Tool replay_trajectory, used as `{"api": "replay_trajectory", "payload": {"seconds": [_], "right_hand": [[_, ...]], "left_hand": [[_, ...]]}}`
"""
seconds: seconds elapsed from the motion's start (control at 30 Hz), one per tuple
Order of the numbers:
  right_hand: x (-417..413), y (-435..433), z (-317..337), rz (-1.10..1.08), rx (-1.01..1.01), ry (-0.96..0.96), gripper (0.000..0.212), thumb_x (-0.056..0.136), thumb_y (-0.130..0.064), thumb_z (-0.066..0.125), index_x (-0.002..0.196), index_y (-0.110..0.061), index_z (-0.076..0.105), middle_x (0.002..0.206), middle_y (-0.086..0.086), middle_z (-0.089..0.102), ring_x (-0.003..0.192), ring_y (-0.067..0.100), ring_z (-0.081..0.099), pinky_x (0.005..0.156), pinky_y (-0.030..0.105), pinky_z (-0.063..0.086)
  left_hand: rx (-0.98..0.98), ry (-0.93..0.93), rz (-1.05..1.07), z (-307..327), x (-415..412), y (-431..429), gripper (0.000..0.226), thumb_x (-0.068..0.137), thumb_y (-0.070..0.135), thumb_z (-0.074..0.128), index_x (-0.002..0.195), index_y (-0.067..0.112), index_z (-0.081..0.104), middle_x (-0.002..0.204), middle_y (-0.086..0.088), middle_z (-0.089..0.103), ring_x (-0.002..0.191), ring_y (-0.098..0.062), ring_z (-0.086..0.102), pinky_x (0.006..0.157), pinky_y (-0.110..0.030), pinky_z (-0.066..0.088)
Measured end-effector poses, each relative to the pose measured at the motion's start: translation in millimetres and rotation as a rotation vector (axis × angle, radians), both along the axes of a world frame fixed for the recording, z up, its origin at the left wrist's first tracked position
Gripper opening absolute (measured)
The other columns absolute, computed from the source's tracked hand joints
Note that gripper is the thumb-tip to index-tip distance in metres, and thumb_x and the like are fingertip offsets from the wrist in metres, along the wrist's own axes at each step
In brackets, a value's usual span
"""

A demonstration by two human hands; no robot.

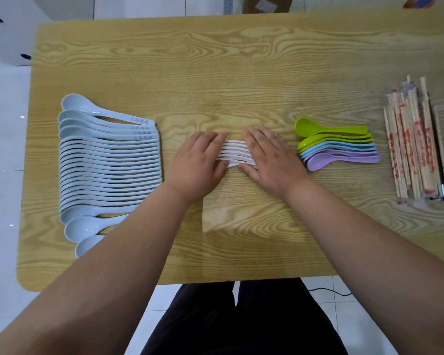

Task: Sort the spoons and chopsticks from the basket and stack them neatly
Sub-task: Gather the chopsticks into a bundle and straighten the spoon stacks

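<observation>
While the short row of white plastic spoons is lying mid-table with its handles running left to right, I am pressing one end with my left hand and the other with my right hand, all fingers flat, curling round nothing.

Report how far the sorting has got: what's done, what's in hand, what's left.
Done: pale blue spoons lie nested in a row at the left, coloured spoons and wrapped chopsticks grouped at the right. In hand: left hand and right hand press flat on the white spoons. Left: the nearest blue spoons sit out of line; the chopsticks' ends are uneven.
</observation>
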State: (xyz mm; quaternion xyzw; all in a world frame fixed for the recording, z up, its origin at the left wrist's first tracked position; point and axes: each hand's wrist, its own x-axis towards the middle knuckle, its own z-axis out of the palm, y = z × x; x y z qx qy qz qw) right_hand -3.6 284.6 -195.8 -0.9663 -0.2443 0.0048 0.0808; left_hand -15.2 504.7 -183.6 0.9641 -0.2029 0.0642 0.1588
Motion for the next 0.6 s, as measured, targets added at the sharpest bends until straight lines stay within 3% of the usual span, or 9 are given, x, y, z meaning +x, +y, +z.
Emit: {"api": "replay_trajectory", "payload": {"seconds": [0.23,0.43,0.6], "right_hand": [[-3,3,9,-0.025,0.003,0.029,0.077,0.096,-0.059,0.033,0.15,-0.006,0.041,0.153,0.014,0.046,0.144,0.034,0.038,0.114,0.053,0.036],[-14,8,18,-0.055,-0.008,-0.006,0.07,0.096,-0.056,0.036,0.147,-0.01,0.047,0.15,0.013,0.05,0.142,0.033,0.042,0.11,0.053,0.039],[-30,10,29,-0.028,0.024,-0.034,0.063,0.097,-0.052,0.039,0.148,-0.016,0.048,0.15,0.01,0.051,0.143,0.034,0.041,0.112,0.055,0.037]], "left_hand": [[0.034,0.062,0.005,1,-1,3,0.069,0.092,0.052,0.051,0.147,0.01,0.046,0.15,-0.015,0.048,0.144,-0.037,0.037,0.117,-0.054,0.031],[0.029,0.063,0.009,6,-6,4,0.066,0.094,0.052,0.052,0.147,0.013,0.048,0.152,-0.013,0.047,0.145,-0.038,0.035,0.118,-0.055,0.028],[-0.044,0.011,0.002,20,-16,8,0.055,0.096,0.037,0.05,0.145,0.011,0.052,0.148,-0.013,0.051,0.143,-0.039,0.038,0.116,-0.057,0.029]]}}
